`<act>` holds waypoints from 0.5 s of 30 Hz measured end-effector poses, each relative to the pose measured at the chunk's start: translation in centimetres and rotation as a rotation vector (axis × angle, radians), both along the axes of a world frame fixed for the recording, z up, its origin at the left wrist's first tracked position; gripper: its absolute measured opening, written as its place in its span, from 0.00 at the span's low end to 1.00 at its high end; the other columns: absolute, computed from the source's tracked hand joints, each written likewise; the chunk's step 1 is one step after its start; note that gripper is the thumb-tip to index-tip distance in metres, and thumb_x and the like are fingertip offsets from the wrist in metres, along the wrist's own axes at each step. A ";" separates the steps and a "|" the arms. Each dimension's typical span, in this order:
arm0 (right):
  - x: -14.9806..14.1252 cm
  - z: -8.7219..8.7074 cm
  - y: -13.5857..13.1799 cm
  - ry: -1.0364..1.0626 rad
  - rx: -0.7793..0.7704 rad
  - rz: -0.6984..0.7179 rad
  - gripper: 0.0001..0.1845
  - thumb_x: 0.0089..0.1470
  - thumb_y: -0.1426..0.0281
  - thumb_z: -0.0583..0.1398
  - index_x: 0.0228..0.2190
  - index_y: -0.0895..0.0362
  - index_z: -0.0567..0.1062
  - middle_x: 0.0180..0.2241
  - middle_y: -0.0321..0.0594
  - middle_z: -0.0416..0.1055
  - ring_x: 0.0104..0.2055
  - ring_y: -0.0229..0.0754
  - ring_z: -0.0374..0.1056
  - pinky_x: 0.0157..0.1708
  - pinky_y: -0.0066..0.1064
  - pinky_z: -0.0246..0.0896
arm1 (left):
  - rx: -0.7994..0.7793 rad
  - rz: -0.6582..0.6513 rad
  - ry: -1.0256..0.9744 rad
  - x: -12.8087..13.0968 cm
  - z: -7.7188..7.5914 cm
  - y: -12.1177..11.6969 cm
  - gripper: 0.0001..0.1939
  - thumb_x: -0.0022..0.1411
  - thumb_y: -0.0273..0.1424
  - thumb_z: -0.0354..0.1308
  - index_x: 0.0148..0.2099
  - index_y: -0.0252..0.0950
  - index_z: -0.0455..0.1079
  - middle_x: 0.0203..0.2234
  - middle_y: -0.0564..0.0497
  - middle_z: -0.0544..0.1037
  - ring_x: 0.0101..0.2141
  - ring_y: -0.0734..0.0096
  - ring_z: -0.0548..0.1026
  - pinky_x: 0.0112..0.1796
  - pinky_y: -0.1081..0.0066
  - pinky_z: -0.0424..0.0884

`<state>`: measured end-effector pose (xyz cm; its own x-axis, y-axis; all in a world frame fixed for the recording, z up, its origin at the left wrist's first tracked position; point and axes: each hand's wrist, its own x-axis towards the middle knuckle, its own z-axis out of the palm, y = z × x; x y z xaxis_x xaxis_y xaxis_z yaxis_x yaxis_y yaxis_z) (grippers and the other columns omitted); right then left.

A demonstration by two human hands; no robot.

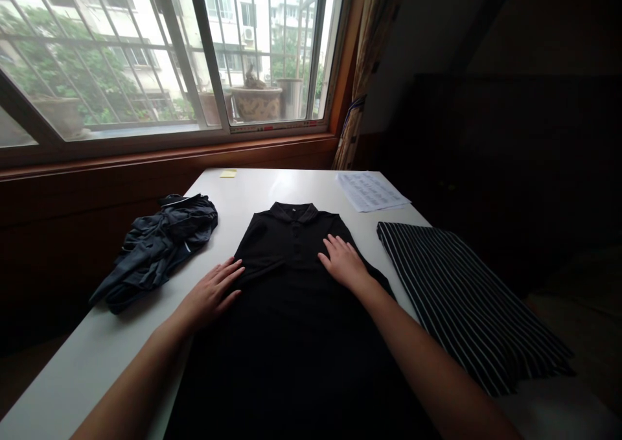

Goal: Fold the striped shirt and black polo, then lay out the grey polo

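Observation:
A black polo shirt (291, 323) lies spread on the white table (286, 184), front up, its buttoned collar at the far end. On the shirt's left edge, near the sleeve, rests my left hand (214, 291), fingers stretched out and holding nothing. My right hand (343, 260) lies flat on the upper right of the shirt, below the shoulder, its fingers spread. The lower part of the shirt runs out of view toward me, and its dark cloth hides most folds there.
To the left sits a crumpled dark garment (160, 249). A striped black-and-white garment (466, 291) lies folded at the right edge. Printed paper (372, 191) and a yellow sticky note (228, 173) are at the back, below a barred window (194, 51) and a tied curtain (357, 96).

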<state>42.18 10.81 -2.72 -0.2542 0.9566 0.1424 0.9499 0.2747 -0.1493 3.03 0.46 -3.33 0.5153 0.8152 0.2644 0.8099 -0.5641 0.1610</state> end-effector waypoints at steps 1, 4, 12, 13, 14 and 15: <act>-0.8 0.6 -0.1 0.010 0.038 0.010 0.31 0.66 0.60 0.51 0.64 0.62 0.65 0.68 0.51 0.55 0.70 0.55 0.50 0.67 0.51 0.45 | -0.014 -0.006 0.014 0.1 0.1 0.1 0.30 0.72 0.42 0.50 0.72 0.44 0.53 0.70 0.48 0.57 0.69 0.55 0.52 0.65 0.47 0.57; -4.3 2.2 -0.5 0.074 0.157 0.150 0.28 0.67 0.64 0.49 0.62 0.63 0.68 0.67 0.52 0.59 0.68 0.52 0.54 0.68 0.46 0.44 | -0.044 -0.006 0.053 0.2 0.1 0.1 0.31 0.73 0.43 0.48 0.73 0.45 0.49 0.71 0.49 0.53 0.70 0.55 0.48 0.66 0.46 0.54; -16.2 0.7 0.3 0.144 -0.002 0.506 0.31 0.68 0.57 0.49 0.66 0.59 0.61 0.68 0.49 0.57 0.70 0.48 0.52 0.68 0.43 0.46 | -0.048 0.045 0.128 0.6 -0.2 -0.4 0.31 0.73 0.46 0.45 0.74 0.46 0.47 0.71 0.50 0.53 0.70 0.57 0.50 0.66 0.47 0.53; -17.1 0.3 0.7 0.131 -0.024 0.489 0.33 0.68 0.56 0.48 0.67 0.60 0.60 0.69 0.50 0.54 0.71 0.49 0.49 0.69 0.44 0.44 | -0.043 0.052 0.135 0.7 -0.1 -0.5 0.32 0.73 0.47 0.45 0.74 0.46 0.47 0.71 0.50 0.53 0.70 0.57 0.50 0.66 0.48 0.52; -17.9 0.1 1.3 0.115 -0.045 0.468 0.34 0.68 0.55 0.47 0.67 0.62 0.59 0.70 0.50 0.51 0.72 0.49 0.46 0.69 0.45 0.41 | -0.039 0.060 0.142 0.8 -0.1 -0.5 0.32 0.73 0.47 0.45 0.74 0.46 0.47 0.71 0.50 0.54 0.70 0.57 0.50 0.66 0.48 0.52; -18.6 0.0 1.9 0.100 -0.069 0.446 0.36 0.68 0.53 0.47 0.67 0.63 0.58 0.71 0.50 0.49 0.73 0.50 0.43 0.70 0.46 0.38 | -0.036 0.066 0.149 0.8 0.0 -0.6 0.32 0.73 0.47 0.45 0.74 0.45 0.47 0.71 0.50 0.54 0.70 0.57 0.50 0.66 0.49 0.52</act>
